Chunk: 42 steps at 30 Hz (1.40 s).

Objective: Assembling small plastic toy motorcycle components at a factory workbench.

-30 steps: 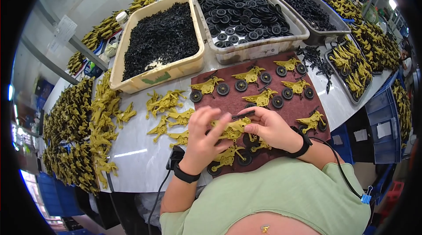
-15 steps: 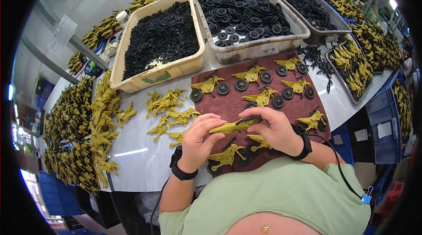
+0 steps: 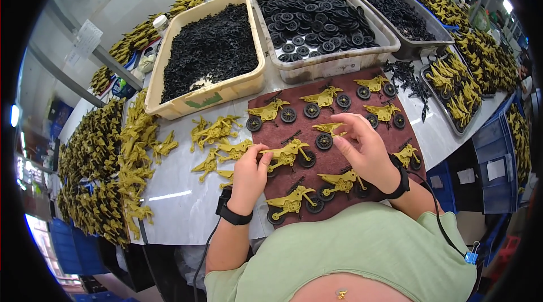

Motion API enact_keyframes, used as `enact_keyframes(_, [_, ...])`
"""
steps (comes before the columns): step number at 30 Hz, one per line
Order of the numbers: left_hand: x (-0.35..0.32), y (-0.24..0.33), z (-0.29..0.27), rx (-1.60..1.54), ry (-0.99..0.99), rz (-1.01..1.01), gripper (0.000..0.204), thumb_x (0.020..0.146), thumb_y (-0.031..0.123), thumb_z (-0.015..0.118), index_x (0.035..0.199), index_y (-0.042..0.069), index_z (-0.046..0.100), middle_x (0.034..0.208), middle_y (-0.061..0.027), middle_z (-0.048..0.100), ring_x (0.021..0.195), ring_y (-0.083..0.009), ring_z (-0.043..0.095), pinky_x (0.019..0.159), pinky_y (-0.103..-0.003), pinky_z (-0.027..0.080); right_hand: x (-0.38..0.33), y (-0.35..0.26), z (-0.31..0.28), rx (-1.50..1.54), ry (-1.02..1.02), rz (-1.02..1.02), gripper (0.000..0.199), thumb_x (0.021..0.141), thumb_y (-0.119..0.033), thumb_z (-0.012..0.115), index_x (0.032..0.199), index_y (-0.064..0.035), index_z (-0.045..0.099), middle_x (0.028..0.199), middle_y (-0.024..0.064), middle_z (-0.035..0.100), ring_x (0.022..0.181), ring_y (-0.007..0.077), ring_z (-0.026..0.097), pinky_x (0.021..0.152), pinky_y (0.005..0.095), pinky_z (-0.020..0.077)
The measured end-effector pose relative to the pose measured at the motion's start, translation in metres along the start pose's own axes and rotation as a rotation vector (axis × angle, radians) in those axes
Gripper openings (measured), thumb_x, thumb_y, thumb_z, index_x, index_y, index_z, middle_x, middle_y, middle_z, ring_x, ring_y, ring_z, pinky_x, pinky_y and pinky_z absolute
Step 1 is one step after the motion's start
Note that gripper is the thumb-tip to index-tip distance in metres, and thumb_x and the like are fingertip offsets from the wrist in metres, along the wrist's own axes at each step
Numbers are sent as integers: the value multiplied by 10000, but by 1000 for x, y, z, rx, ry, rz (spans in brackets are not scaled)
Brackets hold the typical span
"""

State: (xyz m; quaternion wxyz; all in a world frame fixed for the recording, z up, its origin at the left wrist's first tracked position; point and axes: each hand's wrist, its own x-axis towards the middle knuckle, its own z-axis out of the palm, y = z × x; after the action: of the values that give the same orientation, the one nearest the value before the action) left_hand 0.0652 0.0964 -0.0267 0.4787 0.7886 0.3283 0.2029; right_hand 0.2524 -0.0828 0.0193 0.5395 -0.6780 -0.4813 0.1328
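Pinched between my left hand's thumb and fingers is the rear end of a yellow toy motorcycle, low over the maroon mat. A black wheel shows at its front and a black handlebar piece above it. My right hand is open, thumb and fingers apart. It hovers beside another toy motorcycle and hides that one's right end. Nearer my body lie two more, a left toy motorcycle and a right toy motorcycle, each with black wheels beside it.
Several other motorcycles with wheels rest on the mat. Loose yellow bodies lie left of it, beside a large heap. Behind stand a bin of small black parts, a wheel bin and a grey bin. A tray sits right.
My hands have moved apart. The yellow body, held up between both hands before, is now low over the mat in my left hand only. My right hand has let go and moved right.
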Motion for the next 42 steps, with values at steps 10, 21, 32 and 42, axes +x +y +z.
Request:
enact_keyframes(10, [-18,5,-88,767,-109,205,349,706,0,715,1044,51,649,1028,-117,562,1003,-314,520,887,-376,445,-16,15,-20,99,58,109,290,886,7,581,1175,2,566,1096,91,556,893,139,600,761,254,501])
enact_keyframes(21, [-38,-5,-100,935,-267,37,327,629,143,762,897,35,609,887,-146,627,909,-337,594,792,-427,442,-13,19,-41,64,151,10,194,886,2,582,1077,2,616,1115,98,574,848,125,587,731,251,492])
enact_keyframes(32, [25,81,28,492,-152,626,465,681,34,754,1125,2,621,1020,-131,620,930,-301,613,811,-351,505,-27,43,-73,31,261,33,157,883,-16,589,1025,-13,655,1070,99,622,911,165,618,747,259,503])
enact_keyframes(42, [55,69,100,510,-196,705,361,725,60,738,1063,-19,638,1045,-148,621,991,-304,595,859,-373,500,-38,46,-98,41,284,55,142,870,-7,595,993,-2,665,1005,112,652,913,206,628,766,284,495])
